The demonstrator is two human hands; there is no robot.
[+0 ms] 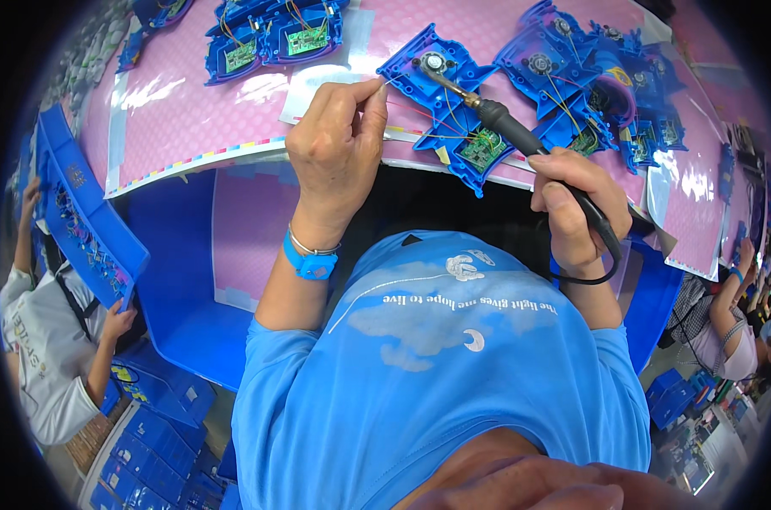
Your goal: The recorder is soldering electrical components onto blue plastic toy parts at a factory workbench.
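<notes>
My right hand (577, 204) is wrapped round the dark handle of a soldering iron (509, 123), whose tip rests at a small round speaker (434, 62). That speaker sits in a blue plastic housing (462, 64), with a green circuit board (482, 148) in its lower part and thin red and yellow wires running between. My left hand (339, 140) is closed in a pinch beside the housing's left edge. A thin wire shows at its fingertips; whether it is solder or a lead I cannot tell.
More blue housings with speakers and wires (543, 64) lie to the right. Others with green boards (307, 38) are at the far left on the pink-covered table (181, 110). A blue bin (177, 280) stands below the table edge. At left a person holds a blue tray (54, 161) of parts.
</notes>
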